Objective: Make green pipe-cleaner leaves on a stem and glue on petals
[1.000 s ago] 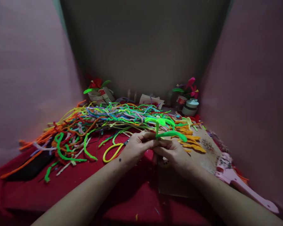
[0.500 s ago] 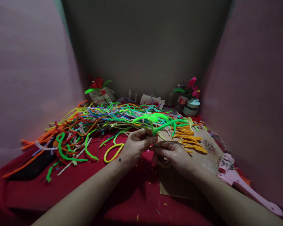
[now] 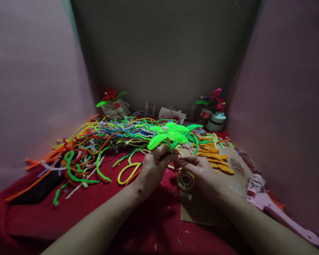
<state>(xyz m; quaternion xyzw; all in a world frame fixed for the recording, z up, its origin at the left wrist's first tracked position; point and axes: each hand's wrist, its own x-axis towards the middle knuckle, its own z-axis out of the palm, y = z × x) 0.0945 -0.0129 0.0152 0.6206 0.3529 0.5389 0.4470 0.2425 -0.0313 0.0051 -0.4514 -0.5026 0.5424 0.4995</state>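
Note:
A bright green flower (image 3: 170, 132) with several fuzzy petals and a pale centre stands upright, its stem pinched in my left hand (image 3: 155, 164). A darker green leaf shape reaches out to its right. My right hand (image 3: 199, 171) is closed just right of the stem's lower part, fingertips close to the left fingertips; what they pinch is too small to make out. Below the right fingers sits a round yellowish spool (image 3: 186, 180) with holes around its middle.
A large pile of coloured fuzzy stems (image 3: 117, 132) spreads over the red cloth (image 3: 95, 219). Orange pieces (image 3: 215, 156) lie on cardboard (image 3: 199, 209). At right is a pink tool (image 3: 281, 216); flowers (image 3: 110, 95) and a pale jar (image 3: 216, 121) stand behind.
The green flower has turned, so its petals now spread open toward the camera, and the leaf piece has swung up behind it. My right hand has shifted slightly, uncovering the spool.

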